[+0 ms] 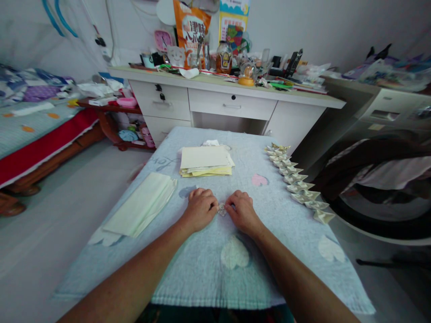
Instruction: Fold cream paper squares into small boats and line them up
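Observation:
A small piece of folded paper (222,209), pale with darker marks, lies between my two hands at the middle of the table. Its left side is pinched by my left hand (202,207), whose fingers are curled. My right hand (241,210), also curled, pinches the right side. The fingers cover much of the paper, so its exact shape is hidden. Just beyond my hands sits a stack of cream and yellow paper sheets (204,158). Left of my left forearm lies a pile of long pale green sheets (139,204). Folded paper boats (299,187) form a slanting row along the right edge.
A light blue cloth with heart patterns covers the table (191,273). Behind it stands a white desk (232,105) crowded with a jar (224,58), an orange snack bag (191,33) and other items. A washing machine (384,112) is at the right, a bed (43,121) at the left.

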Demonstrator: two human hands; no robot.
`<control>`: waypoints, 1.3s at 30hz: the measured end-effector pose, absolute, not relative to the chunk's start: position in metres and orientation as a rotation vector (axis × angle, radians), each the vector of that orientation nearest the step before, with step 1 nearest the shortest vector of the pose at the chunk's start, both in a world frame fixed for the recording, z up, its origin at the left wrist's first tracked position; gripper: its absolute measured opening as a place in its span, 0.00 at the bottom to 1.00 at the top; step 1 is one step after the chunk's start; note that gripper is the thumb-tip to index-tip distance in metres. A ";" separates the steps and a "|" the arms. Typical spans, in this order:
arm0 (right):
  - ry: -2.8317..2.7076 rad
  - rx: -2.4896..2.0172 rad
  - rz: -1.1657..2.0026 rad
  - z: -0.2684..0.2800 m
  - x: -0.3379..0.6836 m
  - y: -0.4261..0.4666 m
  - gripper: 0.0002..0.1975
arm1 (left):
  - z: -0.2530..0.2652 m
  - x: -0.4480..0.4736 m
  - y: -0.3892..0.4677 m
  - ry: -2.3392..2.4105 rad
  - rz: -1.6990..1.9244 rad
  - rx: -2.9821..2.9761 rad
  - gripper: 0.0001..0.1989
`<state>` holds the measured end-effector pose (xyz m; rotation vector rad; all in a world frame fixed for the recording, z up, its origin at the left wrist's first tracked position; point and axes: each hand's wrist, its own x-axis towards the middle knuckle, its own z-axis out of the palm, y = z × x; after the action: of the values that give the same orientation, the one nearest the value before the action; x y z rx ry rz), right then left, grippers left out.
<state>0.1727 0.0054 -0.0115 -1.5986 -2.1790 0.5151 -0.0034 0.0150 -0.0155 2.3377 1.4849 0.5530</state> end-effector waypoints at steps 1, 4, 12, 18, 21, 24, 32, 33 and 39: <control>-2.182 -1.615 0.503 -0.012 0.172 0.006 0.05 | -0.016 -0.003 0.015 1.494 0.557 2.343 0.07; -2.196 -1.681 0.460 -0.012 0.170 0.007 0.05 | -0.016 0.000 0.013 1.534 0.556 2.357 0.08; -2.189 -1.833 0.351 -0.012 0.164 0.006 0.06 | -0.012 0.007 0.005 1.734 0.481 2.328 0.06; -2.189 -1.824 0.327 -0.013 0.166 0.005 0.06 | -0.012 0.008 0.006 1.787 0.425 2.249 0.04; -2.196 -1.814 0.320 -0.013 0.166 0.006 0.06 | -0.012 0.008 0.006 1.787 0.416 2.235 0.04; -2.209 -1.806 0.325 -0.012 0.166 0.005 0.06 | -0.012 0.008 0.007 1.784 0.412 2.231 0.04; -2.215 -1.836 0.267 -0.010 0.162 0.004 0.10 | -0.016 0.007 0.009 1.765 0.445 2.237 0.05; -2.223 -1.836 0.264 -0.010 0.162 0.004 0.10 | -0.016 0.006 0.009 1.755 0.449 2.235 0.05; -2.248 -1.846 0.255 -0.009 0.162 0.004 0.11 | -0.014 -0.003 0.014 1.657 0.424 2.179 0.14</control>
<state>0.1624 0.0045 -0.0093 -1.8458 -2.2483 0.2546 -0.0030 0.0140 -0.0140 2.1788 1.6574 0.4236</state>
